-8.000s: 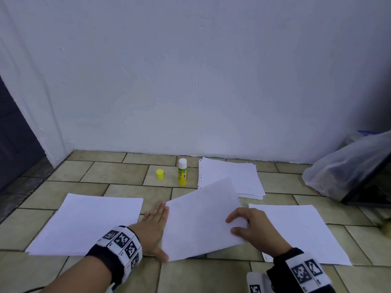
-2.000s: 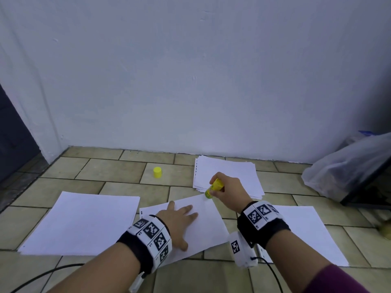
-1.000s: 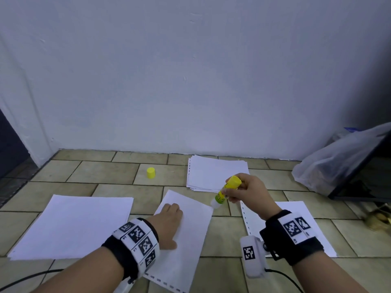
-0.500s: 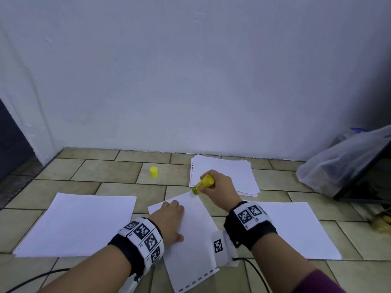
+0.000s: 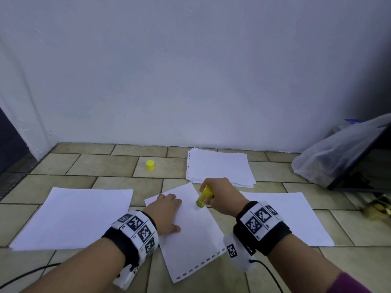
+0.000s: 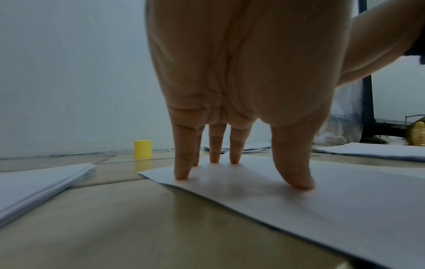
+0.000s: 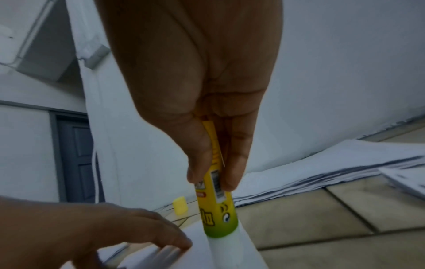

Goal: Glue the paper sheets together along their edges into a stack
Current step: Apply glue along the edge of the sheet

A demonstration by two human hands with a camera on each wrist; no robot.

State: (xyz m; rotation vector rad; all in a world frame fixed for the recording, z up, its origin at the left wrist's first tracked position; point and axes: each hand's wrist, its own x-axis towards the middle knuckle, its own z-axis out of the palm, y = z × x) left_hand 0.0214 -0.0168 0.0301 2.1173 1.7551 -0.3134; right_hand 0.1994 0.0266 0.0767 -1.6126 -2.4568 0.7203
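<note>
While left hand (image 5: 166, 212) pins sheet (image 5: 190, 235), glue stick (image 5: 204, 196) meets its right edge.

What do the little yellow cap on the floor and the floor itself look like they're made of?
The small yellow cap looks like smooth moulded plastic, uniformly coloured and slightly glossy. The beige tiled floor looks like glazed ceramic: grout lines show, and the cap's reflection shows in the left wrist view.

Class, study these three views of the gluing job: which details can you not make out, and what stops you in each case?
- Glue stick tip: right wrist view, blurred white against the sheet.
- Its label: too small and blurred.
- Glue already laid: invisible on white paper.
- Contents of the plastic bag: head view, hidden by cloudy plastic, cut by the frame edge.
- Number of sheets in the far stack: too small.
</note>
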